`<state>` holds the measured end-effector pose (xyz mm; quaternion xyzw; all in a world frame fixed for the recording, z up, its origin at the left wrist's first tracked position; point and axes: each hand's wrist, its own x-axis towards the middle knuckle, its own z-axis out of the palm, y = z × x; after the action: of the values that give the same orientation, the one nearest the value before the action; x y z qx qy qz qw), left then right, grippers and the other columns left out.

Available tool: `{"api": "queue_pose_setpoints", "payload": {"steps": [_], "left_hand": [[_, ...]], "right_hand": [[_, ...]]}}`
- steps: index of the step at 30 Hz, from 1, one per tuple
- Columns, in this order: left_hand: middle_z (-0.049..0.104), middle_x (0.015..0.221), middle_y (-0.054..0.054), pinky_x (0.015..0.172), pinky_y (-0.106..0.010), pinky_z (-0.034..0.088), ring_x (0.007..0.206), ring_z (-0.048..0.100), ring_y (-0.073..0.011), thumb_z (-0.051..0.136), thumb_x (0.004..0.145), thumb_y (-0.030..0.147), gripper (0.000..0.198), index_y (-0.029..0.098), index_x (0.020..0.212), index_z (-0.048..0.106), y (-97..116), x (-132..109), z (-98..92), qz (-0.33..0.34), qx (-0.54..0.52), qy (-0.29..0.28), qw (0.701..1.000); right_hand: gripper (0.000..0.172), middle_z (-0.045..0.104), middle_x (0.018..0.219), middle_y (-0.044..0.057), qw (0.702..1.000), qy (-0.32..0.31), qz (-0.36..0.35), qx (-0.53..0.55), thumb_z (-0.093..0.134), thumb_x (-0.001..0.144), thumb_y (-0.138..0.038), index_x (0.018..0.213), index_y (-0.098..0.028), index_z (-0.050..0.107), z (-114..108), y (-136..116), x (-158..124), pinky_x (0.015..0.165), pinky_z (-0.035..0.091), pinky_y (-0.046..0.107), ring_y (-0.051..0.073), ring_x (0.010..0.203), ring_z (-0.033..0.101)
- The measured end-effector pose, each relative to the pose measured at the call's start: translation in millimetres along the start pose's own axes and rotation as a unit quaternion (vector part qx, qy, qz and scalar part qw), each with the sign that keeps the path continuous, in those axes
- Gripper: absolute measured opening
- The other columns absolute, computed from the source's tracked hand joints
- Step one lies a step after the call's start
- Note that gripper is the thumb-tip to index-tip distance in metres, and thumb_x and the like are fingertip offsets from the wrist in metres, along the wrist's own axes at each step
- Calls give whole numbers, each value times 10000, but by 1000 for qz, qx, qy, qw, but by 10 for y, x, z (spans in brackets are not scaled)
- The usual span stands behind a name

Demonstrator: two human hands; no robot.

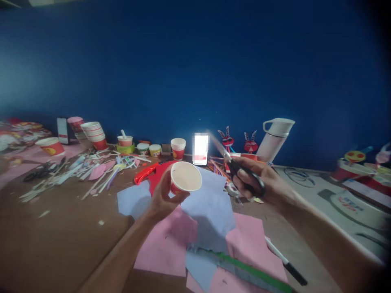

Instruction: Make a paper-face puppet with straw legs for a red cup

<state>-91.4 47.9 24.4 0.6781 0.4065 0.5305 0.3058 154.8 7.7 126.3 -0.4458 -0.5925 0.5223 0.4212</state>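
A red and white paper cup (186, 176) is gripped in my left hand (165, 195), its open mouth tilted toward me above the coloured paper. My right hand (252, 177) is closed around black-handled scissors (226, 154), whose blades point up and to the left, blurred. The cup and the scissors are apart. Beneath my hands lie light blue paper (207, 207) and pink paper (165, 244), with a red sheet (157, 175) behind my left hand.
A lit phone (200, 149) stands against the blue wall. Stacked cups (178, 148), a red cutter (145, 174) and paper strips lie left. A white jug (275, 140) stands back right. A green-edged ruler (244, 268) and marker (285, 260) lie in front.
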Motion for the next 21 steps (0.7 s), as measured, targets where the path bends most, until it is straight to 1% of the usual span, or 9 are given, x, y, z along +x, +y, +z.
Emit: {"api": "queue_pose_setpoints", "payload": {"steps": [2, 5, 7, 11, 13, 15, 17, 19, 21], "left_hand": [[570, 1208, -89, 916, -380, 482, 1119, 548, -261, 712, 691, 316, 683, 219, 1294, 405, 31, -39, 26, 8, 3, 2, 1000], [588, 1158, -84, 891, -376, 497, 1067, 571, -257, 709, 699, 321, 631, 210, 1259, 441, 82, -78, 66, 19, 15, 9, 1000], [588, 1153, -83, 901, -376, 492, 1056, 575, -253, 703, 710, 326, 627, 205, 1262, 431, 98, -98, 103, 25, 20, 20, 999], [560, 1186, -86, 898, -353, 497, 1087, 554, -245, 669, 755, 333, 665, 223, 1321, 338, 73, -154, 214, 30, 36, 67, 997], [537, 1202, -99, 832, -327, 527, 1084, 553, -247, 653, 776, 317, 680, 233, 1347, 293, 47, -179, 265, 32, 57, 89, 994], [486, 1259, -123, 781, -313, 540, 1115, 529, -265, 652, 777, 287, 685, 235, 1355, 290, 25, -188, 295, 43, 87, 102, 990], [441, 1307, -137, 846, -356, 514, 1181, 469, -293, 658, 763, 248, 664, 224, 1339, 328, 14, -184, 305, 67, 121, 109, 984], [439, 1312, -138, 964, -424, 432, 1230, 415, -310, 661, 745, 208, 658, 216, 1325, 352, 19, -180, 301, 97, 150, 110, 978], [447, 1302, -145, 1012, -464, 372, 1238, 401, -320, 666, 727, 192, 703, 207, 1343, 328, 42, -192, 289, 127, 183, 97, 970]], "right_hand": [[392, 505, 600, -53, 997, 30, -40, 61, 623, 785, -442, 1070, -197, 514, 110, 92, -2, 414, 326, 205, 72, 462, 440], [413, 522, 631, -52, 996, 35, -42, 68, 670, 758, -374, 1086, -182, 506, 324, 238, 32, 465, 383, 222, 87, 511, 485], [432, 534, 634, -52, 996, 35, -39, 65, 683, 747, -327, 1115, -183, 506, 430, 326, 70, 475, 393, 229, 97, 529, 499], [444, 537, 601, -58, 996, 48, -34, 71, 707, 708, -291, 1096, -173, 527, 522, 460, 160, 453, 377, 223, 101, 520, 486], [466, 538, 595, -59, 995, 60, -27, 81, 719, 681, -286, 1086, -159, 525, 540, 503, 196, 450, 375, 221, 100, 513, 486], [454, 550, 612, -52, 993, 67, -19, 91, 704, 686, -295, 1076, -152, 522, 555, 529, 219, 456, 375, 218, 95, 512, 495], [425, 557, 622, -48, 993, 67, -11, 99, 686, 691, -304, 1054, -149, 529, 565, 545, 231, 460, 376, 213, 90, 511, 505], [413, 551, 605, -53, 993, 67, -3, 97, 684, 679, -307, 1030, -146, 536, 560, 558, 242, 453, 373, 209, 90, 504, 509], [421, 536, 577, -63, 994, 72, 4, 87, 684, 664, -307, 1023, -149, 533, 523, 574, 263, 439, 366, 206, 93, 492, 505]]}}
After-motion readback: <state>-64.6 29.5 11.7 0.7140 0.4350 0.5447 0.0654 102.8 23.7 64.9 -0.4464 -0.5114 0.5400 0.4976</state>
